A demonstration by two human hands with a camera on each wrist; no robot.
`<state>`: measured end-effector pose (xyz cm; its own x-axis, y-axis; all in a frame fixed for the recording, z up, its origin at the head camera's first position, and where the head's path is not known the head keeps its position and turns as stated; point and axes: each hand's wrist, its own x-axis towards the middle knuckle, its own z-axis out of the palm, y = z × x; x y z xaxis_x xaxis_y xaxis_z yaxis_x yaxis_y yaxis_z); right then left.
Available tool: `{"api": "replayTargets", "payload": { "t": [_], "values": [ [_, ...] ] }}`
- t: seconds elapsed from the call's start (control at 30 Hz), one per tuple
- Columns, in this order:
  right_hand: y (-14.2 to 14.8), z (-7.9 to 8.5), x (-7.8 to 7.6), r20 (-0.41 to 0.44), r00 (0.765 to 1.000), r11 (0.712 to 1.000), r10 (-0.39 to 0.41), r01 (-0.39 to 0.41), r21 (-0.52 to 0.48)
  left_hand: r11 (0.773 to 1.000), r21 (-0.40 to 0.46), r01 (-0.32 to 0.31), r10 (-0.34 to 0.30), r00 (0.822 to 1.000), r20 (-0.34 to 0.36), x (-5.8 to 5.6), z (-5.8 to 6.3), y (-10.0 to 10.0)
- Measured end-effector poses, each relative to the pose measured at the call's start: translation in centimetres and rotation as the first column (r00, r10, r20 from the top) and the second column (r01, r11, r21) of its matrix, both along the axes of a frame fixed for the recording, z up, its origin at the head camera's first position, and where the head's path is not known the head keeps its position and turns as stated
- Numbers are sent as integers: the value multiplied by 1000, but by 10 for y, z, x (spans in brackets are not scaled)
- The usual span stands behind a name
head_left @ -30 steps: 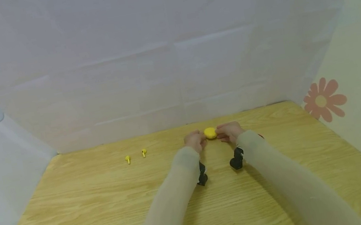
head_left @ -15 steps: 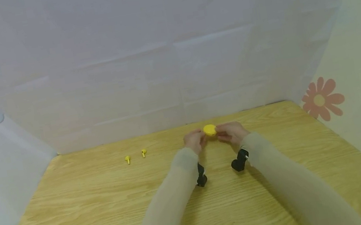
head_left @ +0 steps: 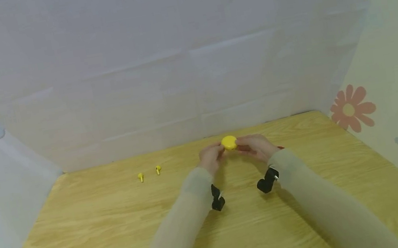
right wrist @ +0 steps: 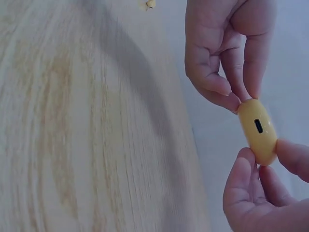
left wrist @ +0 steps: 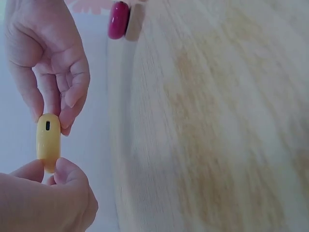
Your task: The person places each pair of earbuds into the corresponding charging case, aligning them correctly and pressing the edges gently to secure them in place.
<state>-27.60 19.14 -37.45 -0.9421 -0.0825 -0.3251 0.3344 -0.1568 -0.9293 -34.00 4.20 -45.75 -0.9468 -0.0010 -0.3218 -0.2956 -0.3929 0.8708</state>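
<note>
A round yellow earbud case, with a small dark charging port on its edge, is raised over the back of the table between my two hands. My left hand pinches one end of the case between thumb and fingers, while my right hand pinches the opposite end. In the left wrist view the port of the case faces the camera, and the right wrist view also shows the port side of the case. Its lid seam does not show.
Two yellow earbuds lie apart on the wooden table, one earbud left of the other earbud. A glossy red rounded object sits beyond my right hand, mostly hidden by the wrist in the head view. Behind the table rises a pale wall.
Both hands have lifted the earbud case slightly off the table, and it has shifted a little left. My left hand has closed in on its left edge. The earbuds have stayed in place.
</note>
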Motion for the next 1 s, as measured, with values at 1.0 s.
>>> {"api": "replayTargets", "payload": {
  "t": [1.0],
  "values": [
    [3,23,29,-109,987,993,114,-113,16,991,-44,129,-131,991,-29,90,99,-18]
  ]
}}
